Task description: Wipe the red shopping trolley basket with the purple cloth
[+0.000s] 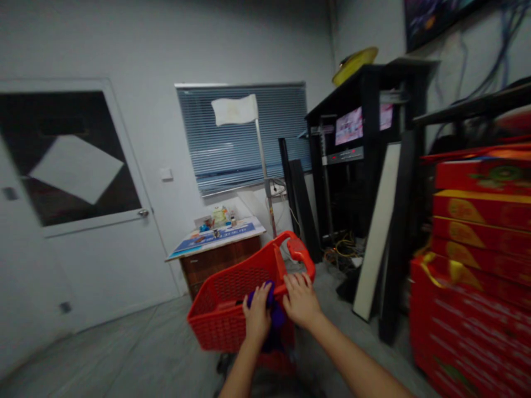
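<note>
A red plastic shopping cart (226, 326) with a perforated basket stands on the floor in front of me. My left hand (258, 314) is curled over a dark purple object (277, 317) at the near side of the basket; its kind is unclear, and the hand hides part of it. Closed over the lower part of the cart's red handle frame is my right hand (302, 301). Above that hand, the handle (299, 251) arches up with a thicker grip. A small dark piece shows beside my left fingers, too blurred to name.
Behind the cart is a wooden cabinet (219, 255) with small items on its top. A white flag (234, 110) rises on a pole. Boards (377, 232) lean against a black rack (369, 83) with cables below. Red boxes (481, 221) are stacked at right; a door (112, 271) is at left.
</note>
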`<state>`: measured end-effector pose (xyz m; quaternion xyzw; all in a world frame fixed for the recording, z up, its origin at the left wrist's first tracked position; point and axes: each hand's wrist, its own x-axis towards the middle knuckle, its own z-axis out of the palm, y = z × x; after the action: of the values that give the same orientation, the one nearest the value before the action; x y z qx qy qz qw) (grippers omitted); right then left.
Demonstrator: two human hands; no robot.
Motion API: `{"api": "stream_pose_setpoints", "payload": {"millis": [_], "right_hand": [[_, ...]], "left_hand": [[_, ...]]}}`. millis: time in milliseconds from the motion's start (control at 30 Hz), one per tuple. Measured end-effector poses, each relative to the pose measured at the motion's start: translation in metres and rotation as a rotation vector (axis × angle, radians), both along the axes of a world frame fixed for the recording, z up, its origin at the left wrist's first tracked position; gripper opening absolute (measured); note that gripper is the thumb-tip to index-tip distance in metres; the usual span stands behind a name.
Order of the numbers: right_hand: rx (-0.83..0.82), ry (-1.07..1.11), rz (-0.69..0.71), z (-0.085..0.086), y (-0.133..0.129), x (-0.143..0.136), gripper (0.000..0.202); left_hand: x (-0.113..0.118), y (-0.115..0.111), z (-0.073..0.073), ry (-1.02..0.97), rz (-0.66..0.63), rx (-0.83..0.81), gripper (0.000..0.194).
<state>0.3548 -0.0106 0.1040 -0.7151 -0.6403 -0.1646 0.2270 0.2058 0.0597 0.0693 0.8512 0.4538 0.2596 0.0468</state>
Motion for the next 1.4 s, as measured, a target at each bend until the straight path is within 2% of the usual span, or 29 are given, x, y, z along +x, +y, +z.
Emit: {"api": "stream_pose_setpoints", "payload": {"millis": [67,233,467,567,700,767,867,1133,1300,1400], "right_hand": [[0.013,0.004,-0.002,0.000,0.003,-0.002,0.056],[0.004,0.007,-0.018,-0.001,0.008,-0.006,0.057],[-0.021,0.004,-0.031,0.000,0.011,-0.016,0.058],[-0.025,0.036,-0.033,-0.001,0.014,-0.023,0.057],[-0.038,0.044,0.030,0.004,0.013,-0.021,0.056],[-0.054,0.012,0.090,0.008,0.010,-0.014,0.055],[-0.022,-0.013,0.061,0.011,0.006,-0.003,0.054],[0.033,-0.043,0.062,0.008,0.006,0.004,0.049],[0.023,-0.050,0.057,0.011,0.003,0.002,0.049],[0.022,-0.049,0.018,0.012,0.003,-0.004,0.049]], "left_hand": [[0.000,0.000,0.000,-0.011,0.011,-0.017,0.080],[0.009,-0.003,0.002,-0.029,-0.068,0.008,0.080],[0.003,0.007,0.001,-0.037,0.007,-0.031,0.078],[0.002,0.006,0.002,-0.072,-0.006,-0.035,0.073],[-0.010,0.011,0.004,-0.048,-0.067,-0.052,0.080],[-0.020,0.017,0.006,-0.026,-0.046,-0.086,0.085],[-0.029,0.023,0.009,-0.007,-0.019,-0.123,0.088],[-0.004,0.007,0.012,-0.064,-0.118,-0.052,0.089],[-0.007,0.011,0.011,-0.082,-0.042,-0.084,0.087],[-0.003,0.006,0.018,-0.063,-0.074,-0.091,0.084]]}}
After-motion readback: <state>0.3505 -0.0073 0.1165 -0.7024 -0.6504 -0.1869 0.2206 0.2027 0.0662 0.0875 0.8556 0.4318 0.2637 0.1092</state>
